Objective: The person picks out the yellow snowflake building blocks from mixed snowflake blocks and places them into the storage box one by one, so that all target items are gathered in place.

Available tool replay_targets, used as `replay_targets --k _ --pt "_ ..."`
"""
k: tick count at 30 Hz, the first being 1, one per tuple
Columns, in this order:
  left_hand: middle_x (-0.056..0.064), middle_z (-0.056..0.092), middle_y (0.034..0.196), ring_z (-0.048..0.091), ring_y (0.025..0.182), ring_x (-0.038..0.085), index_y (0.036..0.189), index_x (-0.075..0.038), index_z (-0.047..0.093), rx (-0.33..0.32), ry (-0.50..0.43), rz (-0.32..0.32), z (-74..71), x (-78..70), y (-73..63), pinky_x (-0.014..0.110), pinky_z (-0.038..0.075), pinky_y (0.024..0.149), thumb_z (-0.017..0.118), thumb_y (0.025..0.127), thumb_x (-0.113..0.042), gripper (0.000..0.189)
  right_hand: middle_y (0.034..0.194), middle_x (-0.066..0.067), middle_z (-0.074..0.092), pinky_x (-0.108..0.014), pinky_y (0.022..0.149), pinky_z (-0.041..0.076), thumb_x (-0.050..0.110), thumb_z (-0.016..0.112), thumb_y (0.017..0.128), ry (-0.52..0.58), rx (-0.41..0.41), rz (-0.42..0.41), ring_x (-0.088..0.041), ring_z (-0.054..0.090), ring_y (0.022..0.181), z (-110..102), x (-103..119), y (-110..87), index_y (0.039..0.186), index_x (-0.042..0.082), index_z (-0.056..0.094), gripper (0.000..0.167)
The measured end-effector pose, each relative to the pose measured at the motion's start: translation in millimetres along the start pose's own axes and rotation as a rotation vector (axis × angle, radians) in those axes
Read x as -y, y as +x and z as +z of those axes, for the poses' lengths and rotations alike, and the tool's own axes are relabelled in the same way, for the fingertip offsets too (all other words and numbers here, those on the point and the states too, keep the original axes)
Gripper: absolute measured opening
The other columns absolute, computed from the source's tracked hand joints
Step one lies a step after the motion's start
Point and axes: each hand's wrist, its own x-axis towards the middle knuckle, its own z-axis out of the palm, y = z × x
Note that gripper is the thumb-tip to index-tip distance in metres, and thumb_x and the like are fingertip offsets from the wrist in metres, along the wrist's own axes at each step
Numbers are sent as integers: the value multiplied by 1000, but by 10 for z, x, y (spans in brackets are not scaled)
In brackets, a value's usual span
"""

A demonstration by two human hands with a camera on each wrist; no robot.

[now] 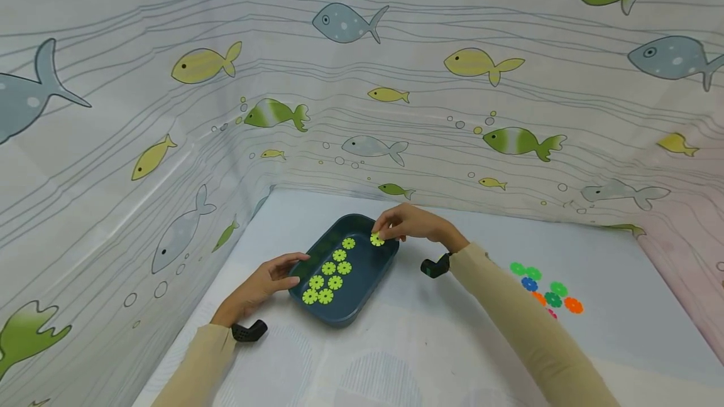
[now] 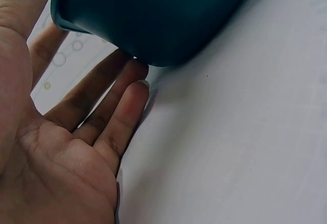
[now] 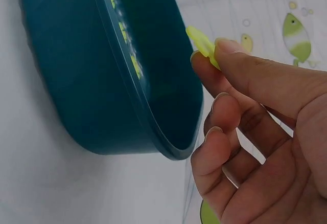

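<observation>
A dark teal plastic tub (image 1: 362,281) stands on the table, with several yellow-green notched plastic discs (image 1: 329,268) lying on its floor. My left hand (image 1: 266,284) holds the tub's left rim, its thumb over the edge. In the left wrist view, the other fingers (image 2: 130,104) lie against the tub's outer wall (image 2: 153,24). Over the tub's far right corner, my right hand (image 1: 410,223) pinches one yellow-green notched disc (image 3: 202,45) between thumb and index finger. The remaining fingers (image 3: 210,155) of that hand are loosely bent beside the rim.
To the right of the right forearm (image 1: 509,306), a loose group of green, blue and orange notched discs (image 1: 553,299) lies on the white table (image 1: 622,331). A fish-patterned sheet (image 1: 430,130) rises behind the table and along its left side.
</observation>
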Motion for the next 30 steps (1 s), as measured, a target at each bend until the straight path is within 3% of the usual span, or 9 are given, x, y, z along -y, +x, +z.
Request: replay_targets --k 3,6,10,14,17,21,27,30 --pt "4 38 162 25 152 30 149 -22 54 1 2 11 0 17 8 35 33 115 71 99 -17 52 102 -10 71 -41 71 51 21 71 100 -11 24 10 -24 58 81 14 5 54 115 17 76 16" --pt "3 38 162 25 152 30 148 -23 54 -2 2 12 -1 24 9 34 33 115 71 99 -18 52 102 -11 72 -47 74 51 21 70 100 -21 60 18 -25 58 81 22 16 110 115 18 76 16" --pt "3 39 161 25 152 29 148 -23 55 -1 2 8 -2 26 7 32 33 114 71 99 -18 52 99 -9 73 -41 72 51 18 70 100 -28 110 23 -36 58 84 36 46 177 115 17 76 16" --pt "3 39 161 25 152 30 148 -22 54 -1 -8 13 2 27 11 54 24 118 71 99 -18 52 98 -7 73 -33 68 48 15 69 100 -28 157 24 -39 55 81 57 99 245 116 14 76 17" --pt "3 39 161 24 153 31 148 -23 55 -5 -15 20 3 30 13 58 21 118 71 99 -18 52 99 -6 74 -32 67 48 13 69 100 -33 190 25 -32 54 77 90 126 311 116 12 75 17" --pt "2 38 162 24 153 30 148 -24 55 0 -9 17 5 42 0 54 23 119 71 99 -18 51 98 -7 74 -31 66 48 11 69 100 -33 229 44 -22 54 74 164 138 395 114 9 75 15" --pt "3 40 161 27 152 30 148 -23 55 12 10 20 3 45 -18 26 35 111 70 100 -18 51 99 -11 74 -32 65 47 10 68 100 -50 255 59 -22 54 73 267 156 499 114 6 75 16" --pt "4 41 160 28 151 30 148 -23 55 13 6 30 -3 25 -13 21 36 107 70 100 -18 51 101 -10 75 -32 64 46 10 69 100 -74 255 67 -20 54 72 294 179 550 114 6 75 16"
